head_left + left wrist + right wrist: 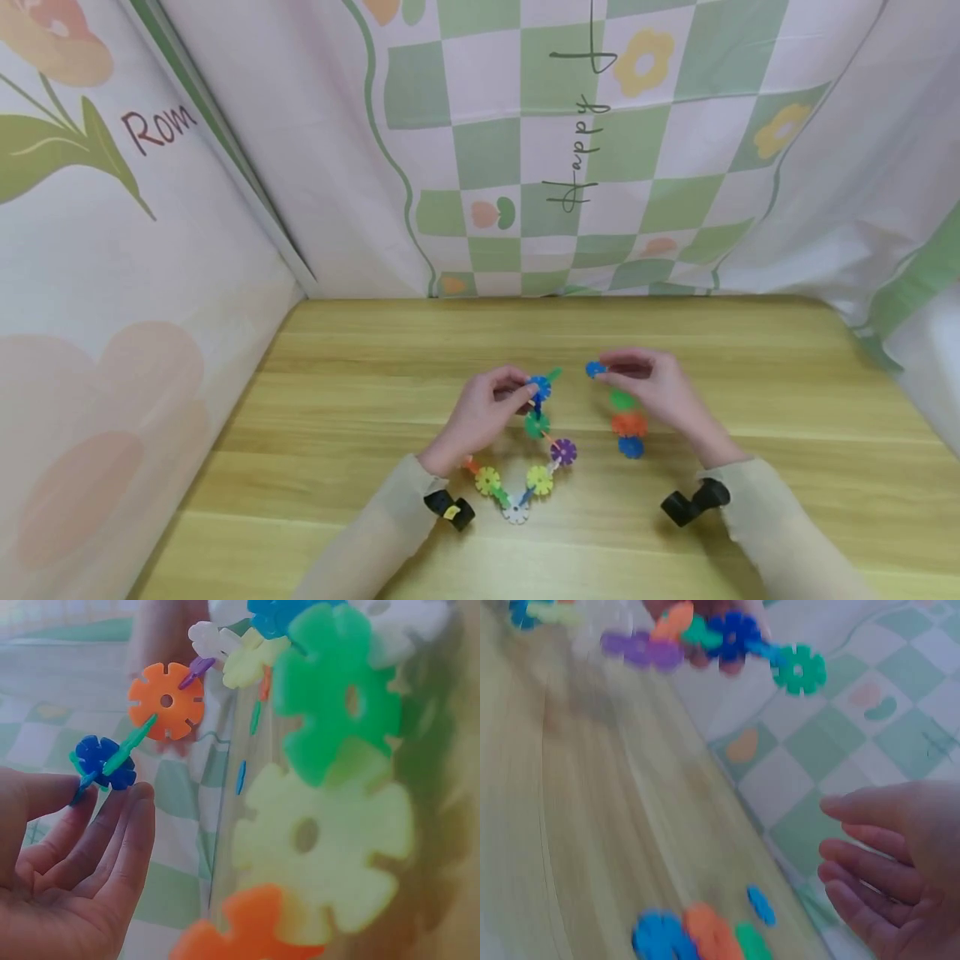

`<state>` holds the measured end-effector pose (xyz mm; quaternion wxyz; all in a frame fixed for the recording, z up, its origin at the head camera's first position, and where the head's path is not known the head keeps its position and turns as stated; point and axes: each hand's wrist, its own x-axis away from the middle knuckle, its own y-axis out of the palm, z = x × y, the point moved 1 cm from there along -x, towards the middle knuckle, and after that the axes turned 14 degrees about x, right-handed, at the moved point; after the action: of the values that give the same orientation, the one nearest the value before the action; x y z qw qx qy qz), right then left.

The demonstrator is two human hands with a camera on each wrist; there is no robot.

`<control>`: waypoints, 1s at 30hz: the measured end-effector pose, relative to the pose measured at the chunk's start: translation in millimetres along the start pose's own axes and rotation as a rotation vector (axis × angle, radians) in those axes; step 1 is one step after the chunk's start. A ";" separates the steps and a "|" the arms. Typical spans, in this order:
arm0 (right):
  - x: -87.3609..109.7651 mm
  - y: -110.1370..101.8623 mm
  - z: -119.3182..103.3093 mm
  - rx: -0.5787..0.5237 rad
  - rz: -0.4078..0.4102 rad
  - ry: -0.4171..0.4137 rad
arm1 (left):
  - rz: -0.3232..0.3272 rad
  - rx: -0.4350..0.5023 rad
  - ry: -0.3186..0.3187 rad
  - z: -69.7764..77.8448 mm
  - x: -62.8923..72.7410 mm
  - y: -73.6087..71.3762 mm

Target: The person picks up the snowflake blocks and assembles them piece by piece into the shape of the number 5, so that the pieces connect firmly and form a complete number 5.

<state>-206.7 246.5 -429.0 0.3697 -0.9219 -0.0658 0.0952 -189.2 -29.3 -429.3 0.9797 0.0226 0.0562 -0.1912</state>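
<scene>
My left hand (482, 412) pinches a blue interlocking disc (539, 388) between thumb and fingertips. That notched disc is near the end of a chain of colourful plastic flower discs, with a green disc (799, 670) linked beyond it. From the hand the chain curves toward me through a purple disc (564, 452), a yellow disc (539, 480) and a white disc (516, 510). My right hand (658, 390) hovers over the table with relaxed fingers. A loose blue disc (761, 904) lies on the table, apart from the fingers in the right wrist view.
Below the right hand, several loose discs lie in a row on the wooden table (360, 350): a green disc (622, 400), an orange disc (628, 423) and another blue disc (631, 447). A checked curtain (555, 150) stands behind the table's far edge.
</scene>
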 end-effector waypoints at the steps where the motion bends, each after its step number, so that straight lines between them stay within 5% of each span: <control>1: 0.4 -3.1 5.0 0.050 -0.005 0.019 | 0.002 0.006 0.003 0.1 -0.1 -0.8; 6: 3.8 -10.6 23.8 0.213 -0.078 0.094 | 0.002 0.008 0.013 -0.4 -1.1 -3.1; 13: 9.0 -7.3 26.9 0.261 -0.162 0.130 | 0.002 -0.012 0.027 -1.7 -3.2 -4.7; 30: 12.1 -6.1 3.0 0.152 0.015 -0.002 | 0.003 -0.036 0.036 0.6 -4.3 0.2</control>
<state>-195.9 255.3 -428.4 0.4380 -0.8915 -0.0519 0.1036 -193.1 -27.6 -428.2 0.9791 0.0084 0.0772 -0.1882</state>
